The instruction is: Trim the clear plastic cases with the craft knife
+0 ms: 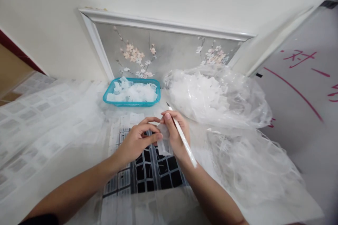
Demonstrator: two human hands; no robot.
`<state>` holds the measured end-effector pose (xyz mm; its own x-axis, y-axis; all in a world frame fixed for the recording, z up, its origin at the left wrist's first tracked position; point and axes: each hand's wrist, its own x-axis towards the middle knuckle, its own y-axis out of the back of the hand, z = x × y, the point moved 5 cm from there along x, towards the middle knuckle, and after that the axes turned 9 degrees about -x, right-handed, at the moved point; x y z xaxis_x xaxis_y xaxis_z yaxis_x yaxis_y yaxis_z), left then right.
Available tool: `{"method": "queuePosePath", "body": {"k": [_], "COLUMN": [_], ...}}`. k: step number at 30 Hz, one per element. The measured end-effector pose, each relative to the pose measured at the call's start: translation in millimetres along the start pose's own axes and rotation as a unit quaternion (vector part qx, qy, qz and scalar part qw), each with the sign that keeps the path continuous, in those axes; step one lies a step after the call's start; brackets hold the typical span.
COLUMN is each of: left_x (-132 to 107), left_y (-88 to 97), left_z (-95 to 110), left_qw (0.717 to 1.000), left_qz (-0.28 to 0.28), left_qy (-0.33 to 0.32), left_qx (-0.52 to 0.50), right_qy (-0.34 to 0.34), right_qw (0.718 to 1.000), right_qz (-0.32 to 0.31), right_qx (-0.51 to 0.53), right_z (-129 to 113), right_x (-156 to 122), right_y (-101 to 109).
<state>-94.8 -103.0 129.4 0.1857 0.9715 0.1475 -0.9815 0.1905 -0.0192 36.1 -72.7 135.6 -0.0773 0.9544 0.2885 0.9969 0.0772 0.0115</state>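
My right hand (177, 132) is closed around a slim white pen-shaped tool (184, 139) with a dark pointed tip. The tip points up and away from me. Between my hands is a small translucent plastic piece (165, 144), held at its upper part by my fingertips. My left hand (141, 139) grips its left side with thumb and fingers, which partly cover it. Below both hands lies a tray with black square cells (166, 177), and my arms hide part of it.
A blue basket (131, 104) with white translucent pieces stands behind my hands. A clear bag (245, 102) of similar pieces sits at right, above a heap of clear strips (250, 168). Sheets of moulded squares (34, 123) lie left. A framed flower picture (171, 56) leans behind.
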Motion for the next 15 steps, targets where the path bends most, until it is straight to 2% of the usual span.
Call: {"method": "queuePosePath", "body": {"k": [4, 7, 9, 10, 11, 13, 14, 15], "left_x": [-2.0, 1.6, 14.9, 24.6, 34.4, 55.8, 69.3, 84.5], "left_y": [-4.9, 8.1, 38.5, 61.6, 89.0, 142.7, 165.5, 185.5], "left_z": [-6.7, -10.0, -10.2, -8.9, -5.7, -3.3, -5.8, -11.3], "left_qw": [0.997, 0.995, 0.995, 0.99, 0.972, 0.908, 0.88, 0.863], "left_qz": [-0.041, -0.013, 0.063, 0.125, 0.206, 0.344, 0.378, 0.39], "left_qy": [0.033, 0.038, -0.006, -0.048, -0.111, -0.199, -0.205, -0.18], "left_qx": [-0.055, -0.092, -0.076, -0.046, 0.008, 0.131, 0.202, 0.268], "right_qy": [-0.031, -0.022, -0.011, -0.008, -0.009, -0.017, -0.024, -0.033], "right_qw": [0.998, 0.999, 0.999, 1.0, 1.0, 0.999, 0.999, 0.998], "right_qz": [0.012, 0.018, 0.01, 0.001, -0.009, -0.031, -0.038, -0.045], "right_qx": [0.053, 0.047, 0.029, 0.022, 0.017, 0.019, 0.025, 0.032], "right_z": [13.3, 18.0, 18.6, 19.1, 20.1, 24.5, 28.3, 33.3], "right_x": [-0.6, 0.8, 3.9, 6.2, 8.8, 14.3, 16.7, 18.8], "right_y": [-4.3, -4.8, -3.1, -2.1, -1.1, 0.7, 1.1, 0.9]}}
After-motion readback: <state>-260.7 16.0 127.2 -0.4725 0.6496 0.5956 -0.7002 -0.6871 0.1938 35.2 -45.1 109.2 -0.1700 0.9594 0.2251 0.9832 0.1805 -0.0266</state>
